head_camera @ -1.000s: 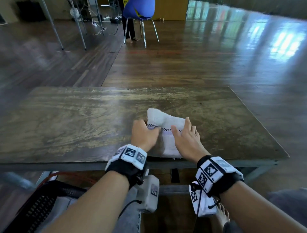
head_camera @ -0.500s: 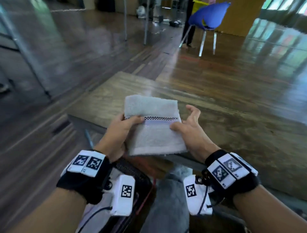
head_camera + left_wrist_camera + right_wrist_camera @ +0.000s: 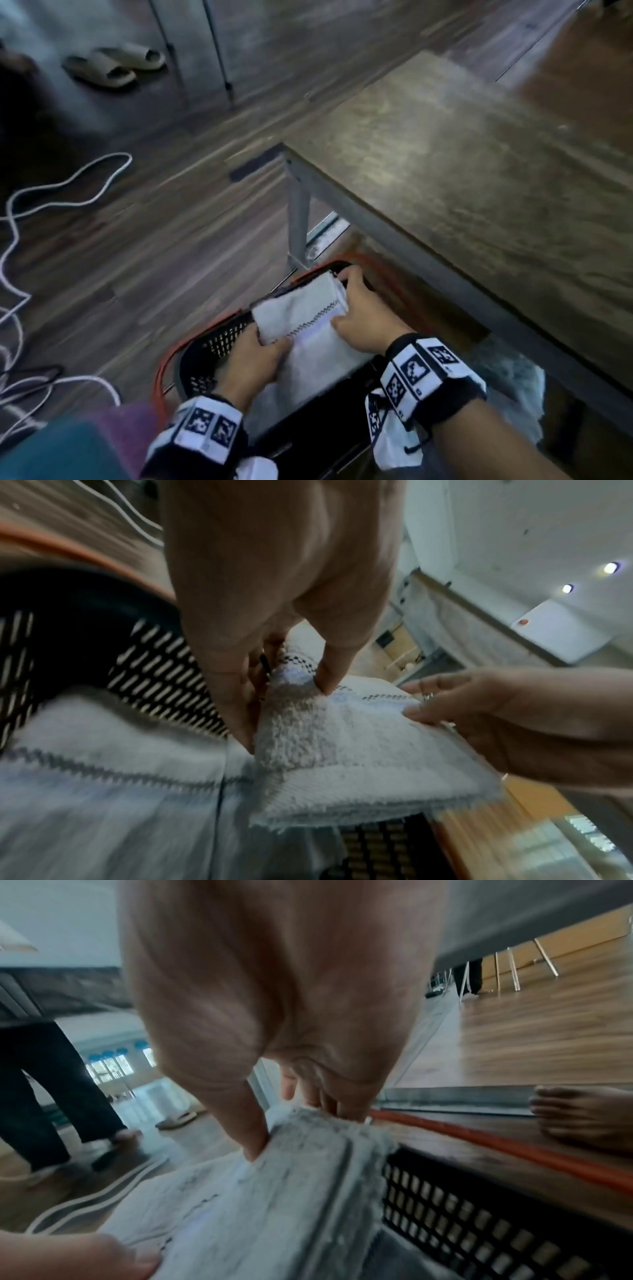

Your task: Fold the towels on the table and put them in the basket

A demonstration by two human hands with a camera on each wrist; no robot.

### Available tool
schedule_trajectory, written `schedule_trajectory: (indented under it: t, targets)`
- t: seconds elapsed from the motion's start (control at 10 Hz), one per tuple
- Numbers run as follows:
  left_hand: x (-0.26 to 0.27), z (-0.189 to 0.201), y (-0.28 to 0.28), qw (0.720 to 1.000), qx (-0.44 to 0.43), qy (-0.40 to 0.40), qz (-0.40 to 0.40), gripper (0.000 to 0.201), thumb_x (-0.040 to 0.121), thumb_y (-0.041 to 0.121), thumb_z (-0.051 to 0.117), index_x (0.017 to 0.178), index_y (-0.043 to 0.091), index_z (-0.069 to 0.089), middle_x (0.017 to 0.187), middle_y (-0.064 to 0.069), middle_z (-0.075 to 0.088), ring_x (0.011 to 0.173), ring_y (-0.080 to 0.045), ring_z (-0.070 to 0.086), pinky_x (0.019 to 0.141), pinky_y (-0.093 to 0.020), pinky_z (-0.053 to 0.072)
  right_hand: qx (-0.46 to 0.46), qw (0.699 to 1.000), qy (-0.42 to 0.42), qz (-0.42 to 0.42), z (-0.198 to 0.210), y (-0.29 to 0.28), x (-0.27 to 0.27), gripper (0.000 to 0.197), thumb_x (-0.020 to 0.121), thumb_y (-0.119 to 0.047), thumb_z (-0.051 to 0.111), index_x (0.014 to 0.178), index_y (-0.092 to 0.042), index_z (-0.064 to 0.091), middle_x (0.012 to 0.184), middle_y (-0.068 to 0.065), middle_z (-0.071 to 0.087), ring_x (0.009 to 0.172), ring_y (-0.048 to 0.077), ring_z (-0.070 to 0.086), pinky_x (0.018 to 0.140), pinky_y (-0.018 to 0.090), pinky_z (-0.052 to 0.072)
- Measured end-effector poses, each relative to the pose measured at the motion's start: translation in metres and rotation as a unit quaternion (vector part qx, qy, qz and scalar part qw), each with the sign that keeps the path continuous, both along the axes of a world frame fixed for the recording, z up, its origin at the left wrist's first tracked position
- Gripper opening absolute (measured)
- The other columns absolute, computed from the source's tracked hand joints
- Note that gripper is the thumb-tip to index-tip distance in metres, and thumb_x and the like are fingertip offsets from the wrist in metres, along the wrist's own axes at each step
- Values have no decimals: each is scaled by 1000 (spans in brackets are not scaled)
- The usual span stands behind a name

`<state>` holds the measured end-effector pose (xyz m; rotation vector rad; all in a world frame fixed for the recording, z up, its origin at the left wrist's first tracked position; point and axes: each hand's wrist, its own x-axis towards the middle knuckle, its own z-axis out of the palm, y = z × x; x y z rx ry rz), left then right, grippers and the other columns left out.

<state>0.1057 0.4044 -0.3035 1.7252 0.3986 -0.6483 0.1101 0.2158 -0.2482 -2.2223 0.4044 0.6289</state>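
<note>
A folded white towel (image 3: 301,315) with a checkered stripe hangs over the black basket (image 3: 219,339) on the floor beside the table. My left hand (image 3: 260,356) pinches its near left edge, thumb on top, as the left wrist view shows on the towel (image 3: 342,750). My right hand (image 3: 359,318) grips the right edge, thumb on top and fingers under the towel (image 3: 274,1191). Another white towel (image 3: 103,777) lies inside the basket (image 3: 154,664) below it.
The brown table (image 3: 479,154) stands to the right, its metal leg (image 3: 298,219) just beyond the basket. The basket has an orange handle (image 3: 159,373). White cables (image 3: 51,192) and a pair of slippers (image 3: 113,65) lie on the wooden floor. A bare foot (image 3: 582,1115) rests by the basket.
Both hands lifted the folded towel off the table and carried it left and down to the basket on the floor. The view swung from the tabletop to the floor.
</note>
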Motion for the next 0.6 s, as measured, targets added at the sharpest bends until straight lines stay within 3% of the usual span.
schedule_trajectory:
  t: [0.1, 0.2, 0.3, 0.4, 0.5, 0.6]
  targets:
    - [-6, -37, -20, 999, 21, 24, 7, 18, 84, 3, 70, 101, 4, 69, 89, -7, 75, 61, -2, 66, 52, -22, 53, -42, 998, 52, 11, -30, -6, 3, 63, 92, -8, 54, 144, -10, 19, 87, 3, 51, 76, 20, 51, 60, 32, 38]
    - [2, -66, -36, 997, 42, 54, 28, 18, 83, 9, 73, 99, 3, 68, 101, -19, 74, 86, -22, 72, 74, -40, 60, -54, 996, 69, -8, -51, -14, 8, 62, 93, -5, 52, 146, -6, 20, 114, 17, 53, 93, 26, 50, 76, 34, 37]
    - [14, -87, -42, 993, 69, 84, 39, 20, 81, 7, 73, 93, 9, 58, 100, -23, 71, 99, -38, 69, 89, -56, 55, -66, 994, 87, -9, -60, -18, 12, 62, 96, -3, 49, 151, -5, 21, 135, 24, 52, 109, 34, 56, 79, 37, 42]
    - [22, -98, -43, 989, 78, 119, 29, 34, 78, 4, 71, 108, -3, 57, 107, -30, 68, 102, -43, 67, 91, -56, 54, -73, 992, 99, -1, -62, -18, 7, 64, 97, -5, 49, 154, -6, 21, 142, 22, 49, 126, 38, 53, 96, 41, 46]
    - [28, -85, -45, 988, 112, 105, 10, 47, 76, 4, 71, 117, -10, 52, 110, -29, 66, 102, -40, 66, 93, -49, 55, -70, 992, 108, 0, -51, -19, 0, 54, 98, -14, 50, 149, -7, 33, 142, 21, 50, 126, 37, 53, 99, 40, 46]
    - [27, -63, -43, 987, 157, 44, -3, 43, 84, 17, 69, 119, 1, 50, 109, -15, 62, 99, -30, 60, 90, -36, 48, -49, 995, 85, -20, -37, -22, -6, 42, 100, -25, 52, 139, -11, 45, 140, 15, 52, 120, 33, 58, 97, 39, 48]
